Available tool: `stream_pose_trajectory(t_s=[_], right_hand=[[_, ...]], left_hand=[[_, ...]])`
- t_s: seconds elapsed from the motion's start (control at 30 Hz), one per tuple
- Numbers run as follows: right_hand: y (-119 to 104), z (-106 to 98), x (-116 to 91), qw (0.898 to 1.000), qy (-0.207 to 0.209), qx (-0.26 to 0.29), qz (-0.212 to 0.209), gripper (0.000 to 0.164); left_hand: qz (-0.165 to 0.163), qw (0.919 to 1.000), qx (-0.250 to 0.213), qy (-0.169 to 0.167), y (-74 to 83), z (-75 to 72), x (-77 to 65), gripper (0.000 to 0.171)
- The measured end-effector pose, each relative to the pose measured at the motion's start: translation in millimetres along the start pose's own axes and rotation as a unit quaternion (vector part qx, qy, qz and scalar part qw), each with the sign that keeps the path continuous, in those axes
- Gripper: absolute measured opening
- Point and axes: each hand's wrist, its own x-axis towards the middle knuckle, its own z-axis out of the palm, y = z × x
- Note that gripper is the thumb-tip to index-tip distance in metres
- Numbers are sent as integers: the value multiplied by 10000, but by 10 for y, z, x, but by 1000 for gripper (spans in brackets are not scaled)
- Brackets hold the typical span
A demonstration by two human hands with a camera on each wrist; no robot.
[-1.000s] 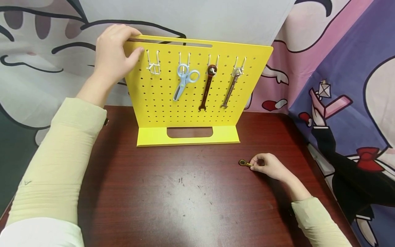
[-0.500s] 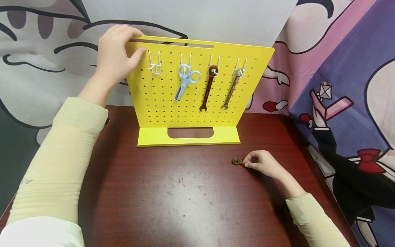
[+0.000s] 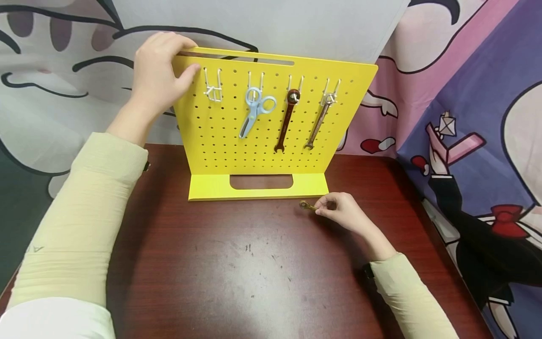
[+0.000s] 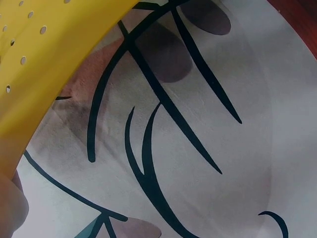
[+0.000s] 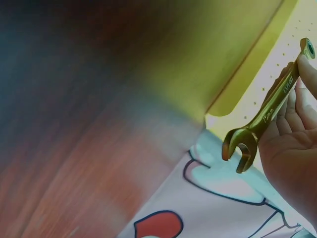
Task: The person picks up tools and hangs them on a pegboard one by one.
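Note:
My left hand (image 3: pixel 158 70) grips the top left corner of a yellow pegboard (image 3: pixel 228 150), its thumb on the front face. In the left wrist view only a bit of that hand (image 4: pixel 12 208) shows beside the board's edge. Just in front of the board's base, at its right end, my right hand (image 3: pixel 340 209) pinches a gold-coloured combination wrench (image 3: pixel 306 205). The right wrist view shows the wrench (image 5: pixel 270 104) with its open end toward the camera and its ring end past the fingertips. On the board hang light blue scissors (image 3: pixel 253 113), a dark red wrench (image 3: pixel 285 122) and a silver wrench (image 3: pixel 318 123).
At the board's left, a white hook (image 3: pixel 213 89) has nothing hanging on it. The board stands on a dark reddish-brown table (image 3: pixel 254 263). Behind and to the right hangs cloth with cartoon prints (image 3: pixel 466 117).
My right hand has carried the gold wrench leftward and away from me, toward the board's base. The left hand keeps its grip on the board's corner.

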Motion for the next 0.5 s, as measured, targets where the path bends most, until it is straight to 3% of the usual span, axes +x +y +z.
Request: stream_pose_trajectory(t_s=[0.5], right_hand=[[-578,282,397,9930,333,1118,-160,8]], left_hand=[[-51,10000,-18,-46,17,-6,-3,34]])
